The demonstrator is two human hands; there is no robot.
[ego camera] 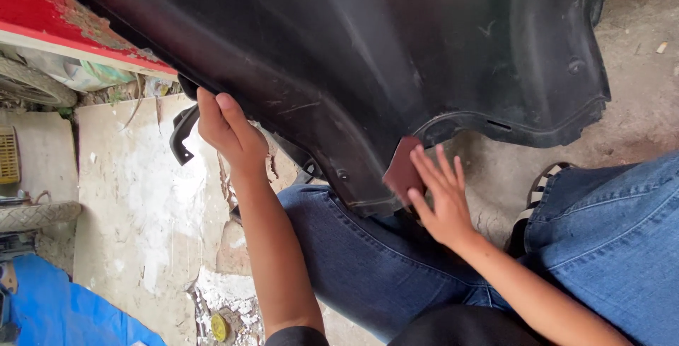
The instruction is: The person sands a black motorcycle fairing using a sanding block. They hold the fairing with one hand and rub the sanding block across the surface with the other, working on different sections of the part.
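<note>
Black plastic fender panel (396, 56) lay across the person's jeans-clad lap (353, 247). Left hand (228, 130) gripped the panel's lower left edge, fingers curled around it. Right hand (440, 194), fingers spread and nearly flat, pressed a reddish-brown sandpaper piece (402, 169) against the panel's bottom edge.

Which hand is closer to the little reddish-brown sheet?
Right. The right hand presses its fingers on the reddish-brown sheet against the black panel. The left hand grips the panel's edge, apart from it.
</note>
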